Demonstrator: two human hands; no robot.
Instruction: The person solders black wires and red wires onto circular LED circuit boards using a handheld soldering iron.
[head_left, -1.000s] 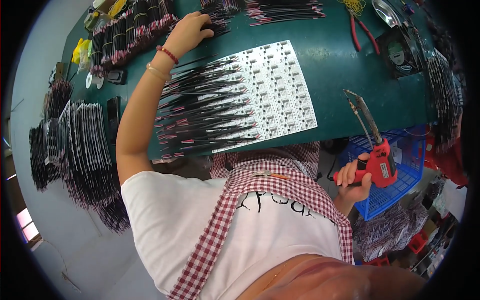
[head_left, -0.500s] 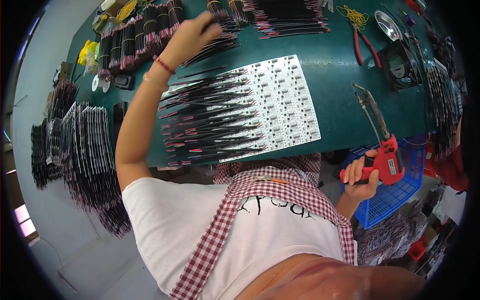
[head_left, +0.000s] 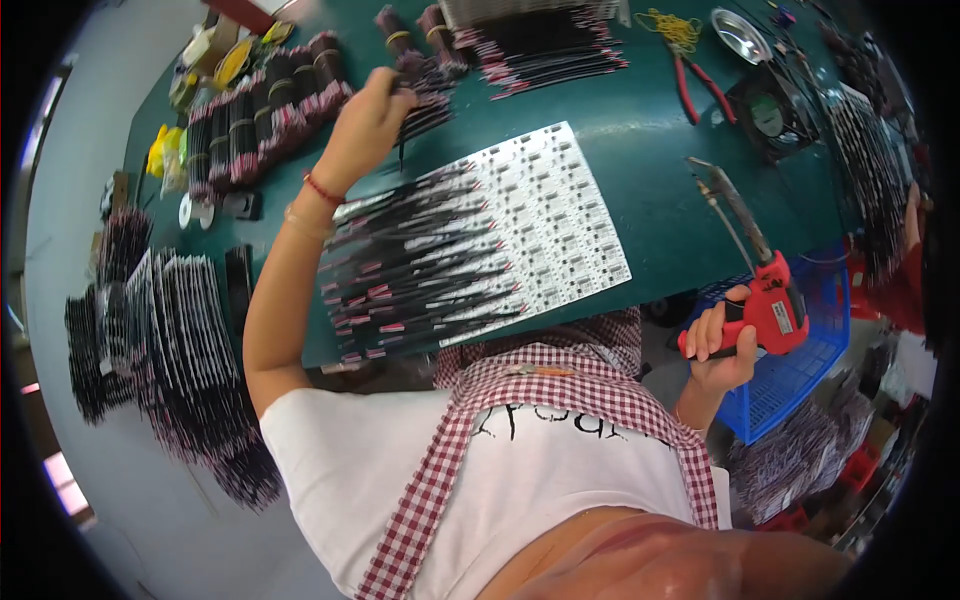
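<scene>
My left hand (head_left: 366,128) is closed over the table beyond the board sheet, and a thin black wire (head_left: 402,152) hangs from its fingers. Just past it lies a loose pile of black wires (head_left: 430,112) with red ends. A white sheet of small circuit boards (head_left: 560,220) lies at the table's near edge, black wires (head_left: 415,255) with red tips fanned over its left half. My right hand (head_left: 722,350) grips the handle of a red soldering gun (head_left: 774,308). Its metal tip points up and away, right of the sheet, apart from the boards.
Tied wire bundles (head_left: 240,140) stand at the far left, and more wires (head_left: 550,55) lie at the back. Red-handled pliers (head_left: 700,90), a metal dish (head_left: 742,36) and a black fan (head_left: 775,115) sit at the right. A blue crate (head_left: 780,385) stands below the table's right side.
My left hand has come nearer, off the far wire pile, with a black wire now showing under its fingers. The right hand still holds the soldering gun. The whole view has shifted slightly.
</scene>
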